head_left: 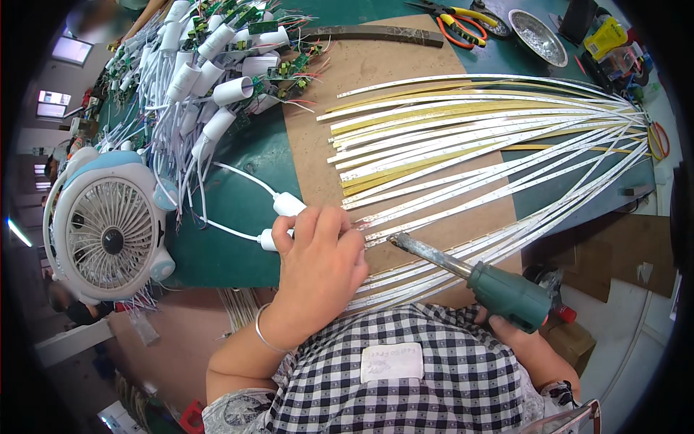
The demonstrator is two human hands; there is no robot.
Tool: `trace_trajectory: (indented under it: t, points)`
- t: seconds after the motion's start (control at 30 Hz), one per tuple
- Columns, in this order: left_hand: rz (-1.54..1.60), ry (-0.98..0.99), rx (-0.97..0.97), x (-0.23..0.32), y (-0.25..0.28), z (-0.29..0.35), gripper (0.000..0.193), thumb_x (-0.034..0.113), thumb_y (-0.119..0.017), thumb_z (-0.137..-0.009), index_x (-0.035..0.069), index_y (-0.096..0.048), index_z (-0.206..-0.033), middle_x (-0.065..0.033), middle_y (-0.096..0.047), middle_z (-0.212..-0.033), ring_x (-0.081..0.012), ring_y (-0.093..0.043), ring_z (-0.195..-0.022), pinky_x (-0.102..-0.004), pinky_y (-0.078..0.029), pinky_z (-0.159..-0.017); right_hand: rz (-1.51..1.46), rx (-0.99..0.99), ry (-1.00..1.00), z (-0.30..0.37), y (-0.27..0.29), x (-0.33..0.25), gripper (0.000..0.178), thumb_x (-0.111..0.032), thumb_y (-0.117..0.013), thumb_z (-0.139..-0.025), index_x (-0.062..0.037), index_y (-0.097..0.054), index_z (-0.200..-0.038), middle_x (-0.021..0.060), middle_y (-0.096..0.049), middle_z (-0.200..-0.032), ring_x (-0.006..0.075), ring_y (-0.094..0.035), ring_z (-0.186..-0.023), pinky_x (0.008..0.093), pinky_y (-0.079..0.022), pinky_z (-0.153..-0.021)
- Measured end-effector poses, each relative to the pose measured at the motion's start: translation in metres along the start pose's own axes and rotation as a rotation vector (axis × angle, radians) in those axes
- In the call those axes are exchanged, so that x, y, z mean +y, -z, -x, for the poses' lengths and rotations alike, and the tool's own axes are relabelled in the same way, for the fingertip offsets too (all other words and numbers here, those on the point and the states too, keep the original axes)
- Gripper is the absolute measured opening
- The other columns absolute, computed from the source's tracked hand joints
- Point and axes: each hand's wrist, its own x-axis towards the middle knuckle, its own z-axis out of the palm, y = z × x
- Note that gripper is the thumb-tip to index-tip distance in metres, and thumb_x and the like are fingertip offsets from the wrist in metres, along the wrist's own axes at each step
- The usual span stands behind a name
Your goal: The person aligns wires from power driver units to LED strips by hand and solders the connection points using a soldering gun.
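Note:
My left hand (318,264) is closed, its fingers bent down over two white cylindrical cable housings (288,205) on white cords. Its fingertips meet the ends of LED strips; what exactly they pinch is hidden under the hand. In my right hand (508,333) is a soldering iron (510,295) with a thick green handle. The iron's dark tip rests at or just above the strips, a little right of my left fingers. Many white and yellow LED strips (434,142) fan out across a brown board (318,163), gathered together at the far right.
White housings with green circuit boards (210,79) are heaped at the back left. A blue-and-white fan (112,235) stands at the left. At the back are a dark bar (376,35), pliers (463,27), a metal dish (538,37) and a yellow bottle (606,37).

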Motion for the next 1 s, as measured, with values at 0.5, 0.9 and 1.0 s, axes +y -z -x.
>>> trace_trajectory:
  t: [0.5, 0.9, 1.0]
  points:
    - [0.044, -0.083, -0.082, -0.009, 0.010, 0.004, 0.020, 0.013, -0.073, -0.069, 0.014, -0.062, -0.085, 0.0013, -0.058, -0.094, -0.0216, -0.050, -0.093, -0.0363, -0.034, -0.081, 0.154, -0.040, 0.062, -0.001, 0.005, 0.012, 0.051, -0.027, -0.064, -0.087, 0.0044, -0.048, -0.123, 0.0134, -0.059, -0.097, 0.0183, -0.061, -0.068, 0.0299, -0.050, -0.064]
    - [0.258, -0.138, -0.121, -0.022, 0.005, 0.000, 0.023, 0.010, -0.070, -0.072, 0.013, -0.063, -0.094, 0.0008, -0.061, -0.083, -0.0226, -0.052, -0.088, -0.0367, -0.034, -0.081, -0.004, 0.028, -0.056, -0.003, -0.001, 0.000, 0.053, -0.028, -0.063, -0.087, 0.0041, -0.046, -0.125, 0.0130, -0.059, -0.096, 0.0181, -0.060, -0.068, 0.0299, -0.050, -0.064]
    - [0.297, -0.153, -0.145, -0.022, 0.003, 0.000, 0.023, 0.009, -0.071, -0.071, 0.013, -0.064, -0.093, 0.0014, -0.062, -0.082, -0.0226, -0.053, -0.086, -0.0359, -0.033, -0.081, -0.063, 0.047, -0.039, -0.003, -0.001, -0.002, 0.031, -0.007, -0.062, -0.085, 0.0052, -0.058, -0.113, 0.0089, -0.060, -0.095, 0.0134, -0.063, -0.072, 0.0260, -0.053, -0.065]
